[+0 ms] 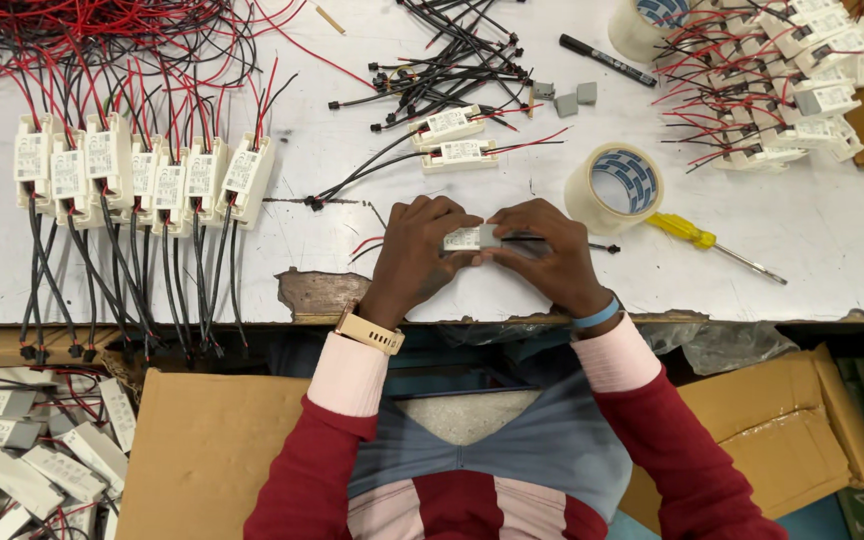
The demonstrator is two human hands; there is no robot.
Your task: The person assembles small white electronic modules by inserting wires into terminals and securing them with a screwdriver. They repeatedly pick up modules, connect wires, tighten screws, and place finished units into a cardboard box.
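Both hands (pixel 487 250) hold 1 white module (pixel 468 238) lengthwise left-right.

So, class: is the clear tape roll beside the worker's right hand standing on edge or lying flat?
Lying flat: the tape roll shows its round open core from above, resting on the white table.

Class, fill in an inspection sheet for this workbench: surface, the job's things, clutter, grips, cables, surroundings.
Surface: white table, chipped at the front edge.
Job's things: small white module held between both hands.
Clutter: two tape rolls, yellow screwdriver, black marker, grey blocks.
Grips: left hand and right hand both closed on the module.
Cables: red and black wires; black cable ties.
Surroundings: row of wired modules, cardboard boxes.
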